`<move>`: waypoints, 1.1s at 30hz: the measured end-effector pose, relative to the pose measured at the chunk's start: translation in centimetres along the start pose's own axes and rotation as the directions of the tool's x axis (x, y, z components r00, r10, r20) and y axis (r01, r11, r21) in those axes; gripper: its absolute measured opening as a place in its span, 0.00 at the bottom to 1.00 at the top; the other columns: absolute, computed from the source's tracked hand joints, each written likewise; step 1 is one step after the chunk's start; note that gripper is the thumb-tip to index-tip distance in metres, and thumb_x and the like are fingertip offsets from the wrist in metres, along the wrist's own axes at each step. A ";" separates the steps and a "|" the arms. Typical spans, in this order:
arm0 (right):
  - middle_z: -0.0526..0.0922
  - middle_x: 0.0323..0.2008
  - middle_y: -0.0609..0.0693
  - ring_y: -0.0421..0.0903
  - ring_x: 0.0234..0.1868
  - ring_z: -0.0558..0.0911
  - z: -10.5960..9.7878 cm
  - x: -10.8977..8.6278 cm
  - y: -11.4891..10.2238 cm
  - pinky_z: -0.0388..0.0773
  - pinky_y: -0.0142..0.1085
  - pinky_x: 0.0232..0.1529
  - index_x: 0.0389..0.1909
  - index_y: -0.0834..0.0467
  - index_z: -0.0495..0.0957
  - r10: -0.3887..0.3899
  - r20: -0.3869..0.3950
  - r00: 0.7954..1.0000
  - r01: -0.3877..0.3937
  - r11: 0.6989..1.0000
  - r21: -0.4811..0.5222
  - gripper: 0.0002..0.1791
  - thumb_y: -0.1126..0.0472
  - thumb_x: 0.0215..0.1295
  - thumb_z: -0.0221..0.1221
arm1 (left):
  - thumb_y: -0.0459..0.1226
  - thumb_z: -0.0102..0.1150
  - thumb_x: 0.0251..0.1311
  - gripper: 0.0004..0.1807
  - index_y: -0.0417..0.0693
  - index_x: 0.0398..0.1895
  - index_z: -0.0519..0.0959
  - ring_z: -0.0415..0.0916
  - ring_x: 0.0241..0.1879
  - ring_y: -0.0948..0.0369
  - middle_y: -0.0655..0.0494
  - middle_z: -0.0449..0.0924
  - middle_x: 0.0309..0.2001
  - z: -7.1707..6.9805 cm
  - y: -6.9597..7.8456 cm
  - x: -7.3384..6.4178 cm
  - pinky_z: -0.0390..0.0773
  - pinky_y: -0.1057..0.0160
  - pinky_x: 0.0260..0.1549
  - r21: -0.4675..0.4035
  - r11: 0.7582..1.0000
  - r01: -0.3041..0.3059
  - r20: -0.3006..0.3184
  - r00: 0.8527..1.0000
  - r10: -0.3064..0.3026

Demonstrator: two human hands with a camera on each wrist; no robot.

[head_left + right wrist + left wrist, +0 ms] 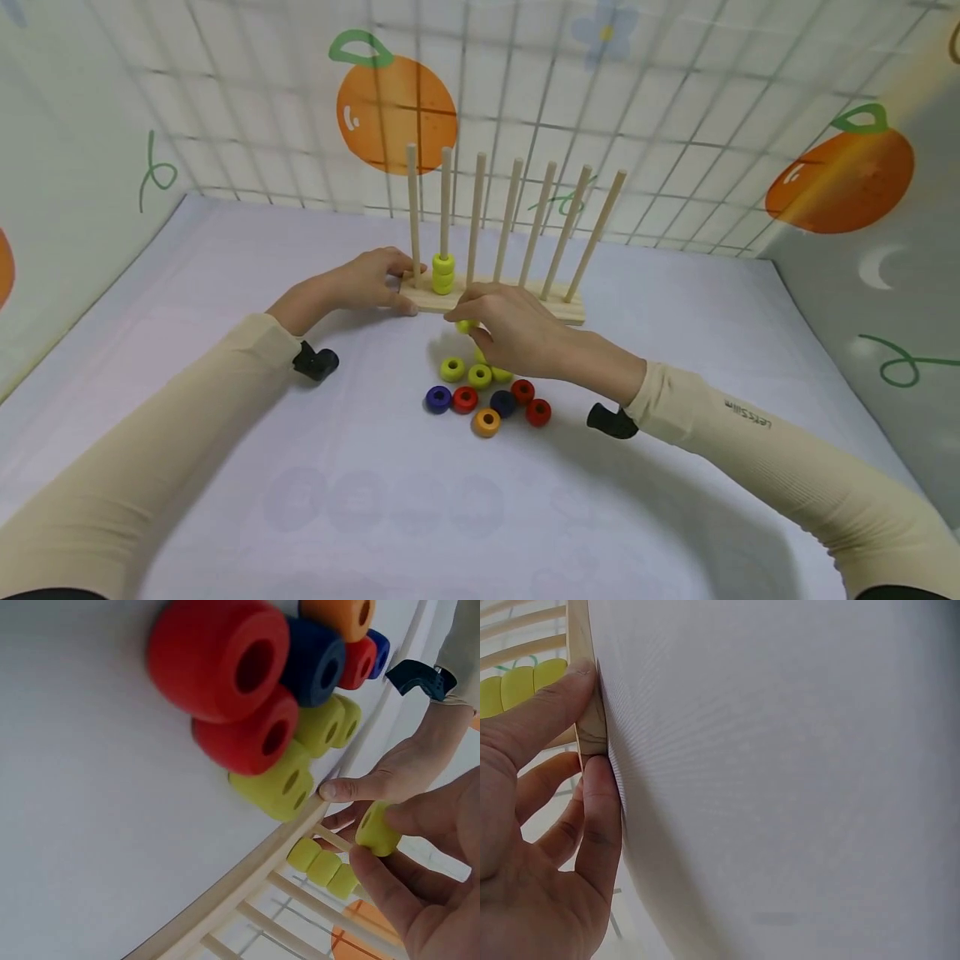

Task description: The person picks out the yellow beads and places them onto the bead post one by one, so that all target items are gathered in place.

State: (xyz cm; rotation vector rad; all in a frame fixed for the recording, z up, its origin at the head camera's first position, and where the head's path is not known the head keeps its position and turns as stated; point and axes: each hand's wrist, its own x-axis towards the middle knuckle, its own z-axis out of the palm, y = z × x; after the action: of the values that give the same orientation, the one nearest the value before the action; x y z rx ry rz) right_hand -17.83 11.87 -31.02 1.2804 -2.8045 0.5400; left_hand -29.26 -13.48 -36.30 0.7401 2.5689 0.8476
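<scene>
A wooden peg rack (426,300) with a row of several upright pegs stands at the back of the table. My left hand (367,281) grips the left end of its base, the thumb (568,688) on the front edge and fingers round the end. On the second peg from the left sits a stack of three yellow beads (443,275). Just in front of the rack my right hand (521,332) pinches a yellow bead (377,829) between thumb and fingertips, its hole showing in the right wrist view.
Loose beads lie in front of the rack, below my right hand: several yellow beads (452,369), red beads (537,412), two blue beads (438,399) and an orange bead (487,422). A white grid-patterned cloth wall (285,108) rises behind the rack.
</scene>
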 end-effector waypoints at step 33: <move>0.83 0.46 0.54 0.48 0.43 0.80 -3.7 0.5 -1.4 0.77 0.35 0.32 0.54 0.61 0.84 -0.061 -0.181 0.982 0.054 0.997 -0.047 0.21 0.77 0.62 0.57 | 0.42 0.73 0.56 0.39 0.42 0.70 0.70 0.61 0.68 0.44 0.41 0.69 0.66 -0.1 0.1 0.0 0.56 0.41 0.68 -0.014 1.000 -0.007 0.012 1.000 0.007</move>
State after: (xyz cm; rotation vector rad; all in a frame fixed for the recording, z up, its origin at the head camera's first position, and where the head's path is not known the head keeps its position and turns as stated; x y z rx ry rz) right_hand -17.60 11.81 -27.07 1.2323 -2.6081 0.5621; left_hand -29.29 -13.42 -36.16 0.7477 2.5489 0.8595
